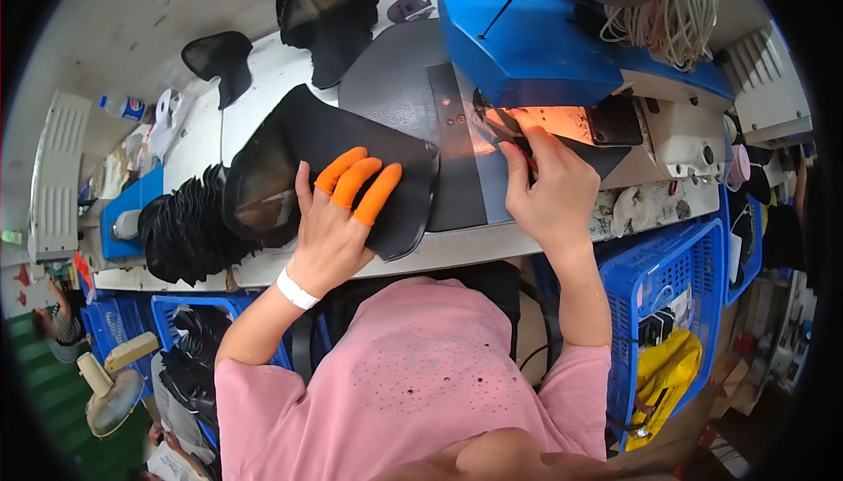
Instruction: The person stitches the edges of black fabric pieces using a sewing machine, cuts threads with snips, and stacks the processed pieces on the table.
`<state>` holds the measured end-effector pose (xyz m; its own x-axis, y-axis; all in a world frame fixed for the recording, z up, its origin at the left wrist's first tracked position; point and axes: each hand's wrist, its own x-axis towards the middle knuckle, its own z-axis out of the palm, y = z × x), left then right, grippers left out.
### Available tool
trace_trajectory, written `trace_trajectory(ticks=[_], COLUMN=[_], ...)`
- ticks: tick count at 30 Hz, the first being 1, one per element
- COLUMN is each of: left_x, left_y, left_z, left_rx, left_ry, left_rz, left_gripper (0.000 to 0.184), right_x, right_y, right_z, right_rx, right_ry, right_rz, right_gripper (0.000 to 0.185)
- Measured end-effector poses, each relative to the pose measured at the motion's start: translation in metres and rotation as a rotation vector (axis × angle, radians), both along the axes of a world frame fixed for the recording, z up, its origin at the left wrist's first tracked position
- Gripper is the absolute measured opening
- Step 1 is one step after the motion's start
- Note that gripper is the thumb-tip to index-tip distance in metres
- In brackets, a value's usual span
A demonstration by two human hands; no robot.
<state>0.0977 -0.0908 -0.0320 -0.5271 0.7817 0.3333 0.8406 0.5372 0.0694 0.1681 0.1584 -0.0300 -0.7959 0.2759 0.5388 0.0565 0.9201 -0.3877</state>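
Firstly, far left: fan (114, 393), one. Bottle (132, 109), one, on its side, near the wall end of the table. Stack of black pieces (189, 226), one; edges overlapped too closely for the pieces to be counted. Small black piece (218, 55), one, lying behind. Large black piece (395, 152), one, on the table before the person, its lower left part see-through and brownish. Left hand (338, 226), one, lay palm down on that piece, fingers slightly spread; orange finger covers (378, 193), three; outermost finger bare; thumb hard to make out. Wristband (297, 290), one, white. Dark piece (325, 20), behind, whether one or several could not be told. Blue machine (527, 38), one, top cut off. Scissors (502, 123), one pair, beside the lit area beneath the machine, handles mostly hidden by the right hand (549, 187), whose thumb and fingers were closed round them. Phone (615, 121), one, black. Cord bundle (680, 16), one, cut off above; strands uncounted. Yellow cloth (674, 376), one, in a blue crate (654, 270).
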Motion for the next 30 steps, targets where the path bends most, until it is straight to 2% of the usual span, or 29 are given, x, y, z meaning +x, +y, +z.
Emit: trace_trajectory(ticks=[2, 3, 6, 7, 10, 11, 12, 14, 17, 19, 20, 22, 26, 27, 30], left_x=[-0.003, -0.004, -0.014, -0.015, -0.012, -0.011, -0.005, 0.004, -0.018, -0.054, -0.077, -0.131, -0.178, -0.192, -0.193], left_y=[-0.018, -0.025, -0.053, -0.06, -0.067, -0.071, -0.068, -0.062, -0.036, -0.007, 0.005, 0.023, 0.051, 0.046, 0.041], left_z=[-0.021, -0.034, -0.076, -0.082, -0.087, -0.098, -0.099, -0.094, -0.088, -0.075, -0.081, -0.109, -0.117, -0.146, -0.141], left_rx=[0.014, 0.105, 0.243, 0.216, -0.323, -0.447, -0.398, -0.543, -0.183, -0.099, -0.023, 0.024, -0.022, 0.063, -0.056], left_ry=[0.115, 0.135, 0.186, 0.174, 0.007, -0.134, -0.146, -0.193, -0.111, -0.062, -0.044, 0.019, -0.252, 0.029, 0.012], left_rz=[-0.032, -0.043, -0.018, 0.007, 0.229, 0.265, 0.274, 0.309, 0.25, 0.292, 0.291, 0.331, 0.464, 0.421, 0.428], left_gripper=[0.05, 0.044, 0.045, 0.05, 0.061, 0.071, 0.082, 0.088, 0.084, 0.069, 0.068, 0.062, 0.055, 0.042, 0.03], right_x=[0.0, 0.0, 0.001, 0.001, 0.001, 0.001, 0.001, 0.001, 0.001, 0.002, 0.002, 0.002, 0.002, 0.002, 0.002], right_y=[0.0, 0.0, 0.001, 0.001, 0.0, 0.0, 0.0, 0.0, -0.001, -0.001, -0.001, -0.001, -0.001, -0.001, -0.001], right_z=[-0.001, -0.002, -0.002, -0.001, -0.001, -0.001, -0.001, 0.0, 0.0, 0.002, 0.002, 0.002, 0.002, 0.002, 0.002], right_rx=[0.005, 0.008, 0.023, 0.021, 0.012, 0.009, 0.007, 0.005, 0.012, 0.026, 0.035, 0.023, 0.015, 0.007, 0.009], right_ry=[0.009, 0.012, 0.021, 0.017, 0.001, -0.005, -0.004, -0.001, -0.006, -0.031, -0.043, -0.039, -0.012, -0.013, -0.036], right_rz=[-0.004, -0.006, -0.004, -0.002, -0.003, -0.004, -0.002, -0.002, -0.006, -0.013, -0.018, -0.01, -0.001, 0.003, -0.001], right_gripper=[0.027, 0.027, 0.026, 0.026, 0.025, 0.025, 0.025, 0.025, 0.024, 0.023, 0.023, 0.023, 0.023, 0.023, 0.024])
